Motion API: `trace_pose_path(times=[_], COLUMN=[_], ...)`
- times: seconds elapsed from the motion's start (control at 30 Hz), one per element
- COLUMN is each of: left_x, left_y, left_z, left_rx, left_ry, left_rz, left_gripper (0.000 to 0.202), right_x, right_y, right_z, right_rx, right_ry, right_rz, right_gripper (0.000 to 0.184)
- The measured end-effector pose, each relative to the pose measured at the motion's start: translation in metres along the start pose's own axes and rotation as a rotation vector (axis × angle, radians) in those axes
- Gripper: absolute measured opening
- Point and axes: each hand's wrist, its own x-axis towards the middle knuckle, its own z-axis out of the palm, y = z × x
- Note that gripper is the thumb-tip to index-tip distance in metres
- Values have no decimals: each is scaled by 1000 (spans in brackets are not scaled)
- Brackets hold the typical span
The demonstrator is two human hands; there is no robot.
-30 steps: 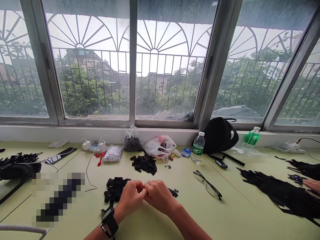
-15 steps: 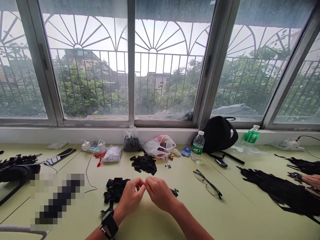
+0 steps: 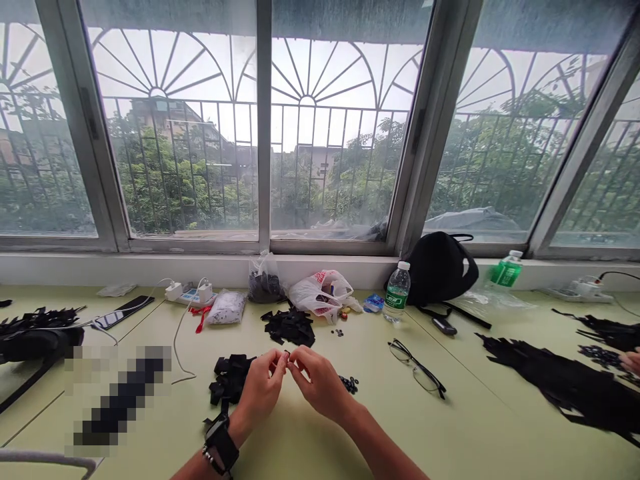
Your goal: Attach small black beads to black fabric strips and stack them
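My left hand [image 3: 263, 381] and my right hand [image 3: 320, 383] meet at the fingertips above the table, both closed in a pinch. Between them shows a tiny bit of a small black piece [image 3: 287, 354]; the fingers hide the rest of it. A heap of black fabric strips [image 3: 231, 377] lies just left of my left hand, partly behind it. By my right wrist is a little cluster of small black rings [image 3: 349, 384]. Farther back sits a second pile of black strips [image 3: 289, 326], with a few small black parts [image 3: 337, 333] to its right.
Eyeglasses [image 3: 417, 368] lie right of my hands, with a water bottle [image 3: 397, 293] and a black cap [image 3: 440, 270] behind. Plastic bags [image 3: 323, 293] line the sill. A white cable [image 3: 176, 347] curves at left. At far right, another person's hand [image 3: 631, 361] is near black strips [image 3: 555, 380].
My fingertips have drawn slightly apart, and a bit of the black piece shows between them. My right fingers have tilted a little. The rest of the table looks the same.
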Motion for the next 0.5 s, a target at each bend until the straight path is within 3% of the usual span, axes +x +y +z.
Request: trace_pose_path(times=[0.5], left_x=[0], left_y=[2], left_z=[0], left_rx=[-15], left_ry=[-104], left_rz=[-3], left_gripper=[49], right_x=[1], right_y=[3], right_z=[-7], right_rx=[-188], right_ry=[1], right_rz=[-19], right_gripper=[13])
